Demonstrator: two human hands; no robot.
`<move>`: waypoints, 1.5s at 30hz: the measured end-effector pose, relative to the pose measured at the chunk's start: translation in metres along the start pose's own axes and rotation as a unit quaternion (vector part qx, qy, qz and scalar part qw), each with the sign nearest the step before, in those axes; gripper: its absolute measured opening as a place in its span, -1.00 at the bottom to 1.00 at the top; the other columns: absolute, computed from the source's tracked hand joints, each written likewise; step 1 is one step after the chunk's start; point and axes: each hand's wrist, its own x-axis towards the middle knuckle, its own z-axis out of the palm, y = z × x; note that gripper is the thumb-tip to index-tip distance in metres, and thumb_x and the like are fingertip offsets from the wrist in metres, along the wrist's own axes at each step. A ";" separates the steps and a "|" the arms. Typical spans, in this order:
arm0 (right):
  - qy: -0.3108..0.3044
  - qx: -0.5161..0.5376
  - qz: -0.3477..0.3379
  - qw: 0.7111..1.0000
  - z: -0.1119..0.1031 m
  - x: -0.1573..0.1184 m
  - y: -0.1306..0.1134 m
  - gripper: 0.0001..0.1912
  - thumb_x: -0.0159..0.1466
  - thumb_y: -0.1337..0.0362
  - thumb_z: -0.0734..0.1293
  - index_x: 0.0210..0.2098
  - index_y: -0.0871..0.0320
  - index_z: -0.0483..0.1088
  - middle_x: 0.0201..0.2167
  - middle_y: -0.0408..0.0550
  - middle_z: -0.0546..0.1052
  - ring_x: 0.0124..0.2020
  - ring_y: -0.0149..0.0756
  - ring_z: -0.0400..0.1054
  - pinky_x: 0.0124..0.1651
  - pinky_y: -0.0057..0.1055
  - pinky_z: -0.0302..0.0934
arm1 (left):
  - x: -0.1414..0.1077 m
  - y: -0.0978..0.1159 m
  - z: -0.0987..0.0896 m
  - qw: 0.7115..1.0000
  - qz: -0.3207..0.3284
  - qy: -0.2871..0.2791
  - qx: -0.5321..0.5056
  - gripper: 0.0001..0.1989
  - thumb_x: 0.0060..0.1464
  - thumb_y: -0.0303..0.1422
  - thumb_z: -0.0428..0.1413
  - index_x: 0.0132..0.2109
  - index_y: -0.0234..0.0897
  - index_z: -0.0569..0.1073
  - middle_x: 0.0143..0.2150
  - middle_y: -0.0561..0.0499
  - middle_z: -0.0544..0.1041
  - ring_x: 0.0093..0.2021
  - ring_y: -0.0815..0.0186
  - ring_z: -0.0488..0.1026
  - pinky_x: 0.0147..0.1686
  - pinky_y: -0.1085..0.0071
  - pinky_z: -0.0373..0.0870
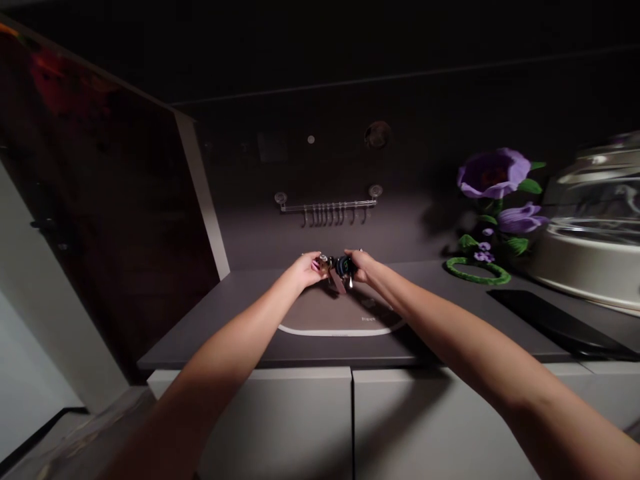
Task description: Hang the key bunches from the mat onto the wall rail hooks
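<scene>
Both hands meet over the middle of the counter, closed round a small bunch of keychains (342, 268). It has a dark round piece with a green mark, shiny metal bits and a pinkish flat tag hanging down; finer detail is too small to make out. My left hand (307, 268) pinches its left side, near a pale gold piece. On the other side, my right hand (362, 265) grips the dark part. Below them lies a brown mat (320, 313) with a white rim and faint lettering.
A clear rail with hooks (330, 207) is fixed to the dark back wall. To the right stand purple artificial flowers (495, 175) with a green ring base (477, 279), a flat black object (560, 323) and a large white-and-clear appliance (595, 263). White cabinet doors (280, 420) front the counter.
</scene>
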 end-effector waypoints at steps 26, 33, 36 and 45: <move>-0.194 -0.253 -0.156 0.935 -0.038 -0.117 -0.032 -0.74 0.10 0.12 0.32 -0.47 0.22 0.43 -0.49 -0.02 0.49 -0.48 -0.37 0.34 -0.35 -0.44 0.21 | -0.073 0.004 -0.056 0.844 0.258 -0.172 0.437 -0.77 -0.15 -0.25 0.21 -0.52 -0.33 0.40 -0.56 0.01 0.41 -0.56 0.45 0.29 -0.51 0.54 0.20; -0.298 -0.006 -0.029 0.954 -0.014 -0.130 0.000 -0.28 0.06 -0.33 -0.20 -0.84 0.13 -0.07 -0.88 -0.22 -0.06 -0.80 -0.54 -0.16 -0.73 -0.54 -0.18 | -0.071 -0.032 -0.065 0.944 0.095 -0.256 0.187 -0.39 -0.06 0.15 -0.17 -0.74 -0.25 -0.04 -0.83 0.14 -0.06 -0.78 0.52 -0.05 -0.73 0.52 -0.05; -0.306 0.043 -0.011 0.951 -0.017 -0.126 0.018 -0.30 0.04 -0.33 -0.27 -0.83 0.11 -0.14 -0.88 -0.25 -0.14 -0.80 -0.55 -0.26 -0.74 -0.54 -0.27 | -0.064 -0.043 -0.075 0.962 0.060 -0.227 0.141 -0.37 -0.10 0.21 -0.23 -0.73 -0.24 -0.09 -0.84 0.14 -0.09 -0.79 0.53 -0.08 -0.75 0.52 -0.10; -0.296 0.061 -0.012 0.953 -0.019 -0.125 0.024 -0.30 0.02 -0.35 -0.29 -0.82 0.11 -0.19 -0.88 -0.26 -0.15 -0.80 -0.56 -0.30 -0.74 -0.55 -0.31 | -0.063 -0.045 -0.077 0.972 0.062 -0.198 0.107 -0.37 -0.11 0.21 -0.23 -0.72 -0.25 -0.12 -0.84 0.14 -0.10 -0.80 0.54 -0.10 -0.76 0.53 -0.15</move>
